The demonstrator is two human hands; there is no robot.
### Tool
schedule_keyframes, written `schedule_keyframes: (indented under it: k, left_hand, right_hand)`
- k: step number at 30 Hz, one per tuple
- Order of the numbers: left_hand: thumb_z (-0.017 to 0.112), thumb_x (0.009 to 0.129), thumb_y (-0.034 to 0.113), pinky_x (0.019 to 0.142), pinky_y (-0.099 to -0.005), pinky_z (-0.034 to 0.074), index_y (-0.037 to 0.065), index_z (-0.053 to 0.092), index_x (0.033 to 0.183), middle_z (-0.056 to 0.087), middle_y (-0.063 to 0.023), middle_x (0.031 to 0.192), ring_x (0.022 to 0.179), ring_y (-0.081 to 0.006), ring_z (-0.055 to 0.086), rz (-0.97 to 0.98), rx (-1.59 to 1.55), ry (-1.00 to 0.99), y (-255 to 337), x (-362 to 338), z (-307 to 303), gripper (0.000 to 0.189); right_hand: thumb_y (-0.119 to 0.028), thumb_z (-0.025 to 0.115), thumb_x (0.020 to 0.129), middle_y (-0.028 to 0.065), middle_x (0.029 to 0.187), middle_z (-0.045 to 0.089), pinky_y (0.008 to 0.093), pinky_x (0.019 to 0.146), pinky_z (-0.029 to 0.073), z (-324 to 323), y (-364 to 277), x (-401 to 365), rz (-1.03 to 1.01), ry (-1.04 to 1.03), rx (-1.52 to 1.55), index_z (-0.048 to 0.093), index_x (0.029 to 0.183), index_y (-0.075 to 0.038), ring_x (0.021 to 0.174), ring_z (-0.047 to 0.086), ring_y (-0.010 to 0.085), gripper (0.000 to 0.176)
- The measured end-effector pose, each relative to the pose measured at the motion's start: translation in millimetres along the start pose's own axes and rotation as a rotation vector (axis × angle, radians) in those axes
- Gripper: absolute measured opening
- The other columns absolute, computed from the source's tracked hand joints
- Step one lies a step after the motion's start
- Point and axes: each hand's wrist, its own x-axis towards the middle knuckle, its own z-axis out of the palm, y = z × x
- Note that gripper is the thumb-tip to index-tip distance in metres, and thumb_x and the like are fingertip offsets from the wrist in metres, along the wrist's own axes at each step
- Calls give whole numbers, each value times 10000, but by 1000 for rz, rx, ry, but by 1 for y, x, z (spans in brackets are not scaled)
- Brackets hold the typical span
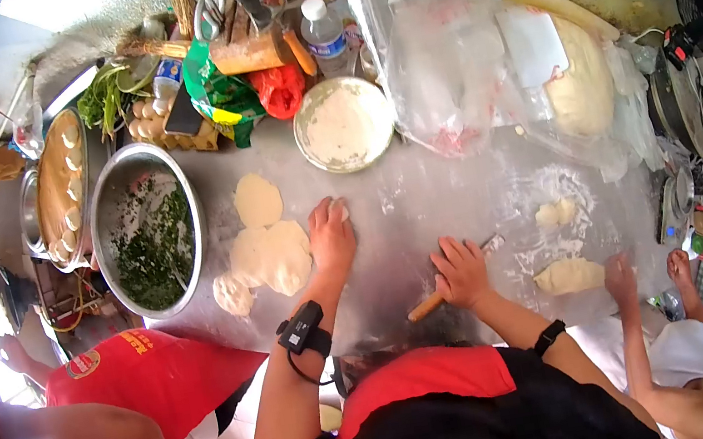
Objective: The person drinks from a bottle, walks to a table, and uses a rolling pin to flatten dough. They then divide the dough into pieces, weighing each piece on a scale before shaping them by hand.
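While the right hand (463,271) lies over the wooden rolling pin (426,306), which slants from near-left to far-right, flattened dough rounds (286,256) sit just left of the nearer left hand (333,233); I cannot tell how tightly either closes.

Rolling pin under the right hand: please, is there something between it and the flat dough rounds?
Yes. The left hand and its wrist are between the rolling pin and the flat dough rounds, close beside the rounds. I see no other object between them on the metal tabletop.
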Motion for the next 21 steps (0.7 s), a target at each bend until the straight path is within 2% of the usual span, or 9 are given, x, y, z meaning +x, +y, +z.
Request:
schedule_keyframes:
  k: [3,4,7,10,13,14,17,20,21]
  left_hand:
    - [564,774,21,955,-422,440,130,594,1186,540,-135,1227,1155,-337,490,63,-77,30,19,34,5,427]
    - [615,771,87,942,-409,452,119,609,1158,544,-127,1243,1134,-329,517,348,283,-94,2,39,30,388]
    - [684,746,174,962,-399,435,113,608,1165,516,-125,1296,1178,-324,493,436,-159,-386,22,33,23,430]
    - [730,717,246,977,-399,421,124,592,1207,518,-116,1309,1204,-306,484,378,-80,-291,48,52,-1,524]
    - [729,720,254,967,-403,426,127,591,1201,550,-119,1266,1188,-289,502,216,47,-48,85,89,-22,516]
    - [737,707,268,963,-437,422,126,557,1242,551,-123,1266,1187,-298,500,128,57,-130,77,95,-13,582]
    - [732,706,273,980,-461,404,120,550,1245,511,-136,1309,1206,-315,481,102,-193,-377,73,95,-17,589]
    - [721,712,264,981,-464,411,124,566,1226,474,-154,1341,1204,-343,479,9,-186,-344,71,50,-17,554]
    - [708,722,241,974,-455,421,126,571,1218,474,-159,1338,1203,-345,480,144,-73,-320,74,29,-13,527]
  right_hand:
    - [-274,598,709,163,1269,539,485,951,362,2,1,5,4,47,7,618,1104,-104,1177,508,296,431]
    - [-273,598,708,163,1262,544,481,940,366,0,0,9,16,49,17,620,1098,-102,1170,512,296,427]
    - [-270,600,704,163,1250,551,470,911,377,0,1,9,8,69,22,626,1078,-96,1155,521,292,413]
    - [-269,602,699,160,1245,554,462,896,385,2,0,14,13,95,19,633,1059,-94,1144,525,287,401]
    - [-272,601,699,155,1238,558,458,893,388,-2,-2,12,19,91,12,637,1049,-95,1132,530,285,394]
    - [-273,600,699,153,1236,558,456,893,389,-2,-1,13,13,91,10,637,1047,-95,1129,531,285,393]
    - [-282,594,702,149,1231,561,455,895,389,1,1,13,-8,125,3,637,1047,-101,1122,534,284,393]
    - [-291,588,707,144,1231,561,453,900,386,4,-1,12,16,125,-1,639,1045,-106,1122,534,283,389]
    - [-293,587,707,143,1230,561,453,901,386,5,-1,13,12,116,-2,639,1045,-107,1123,533,283,389]
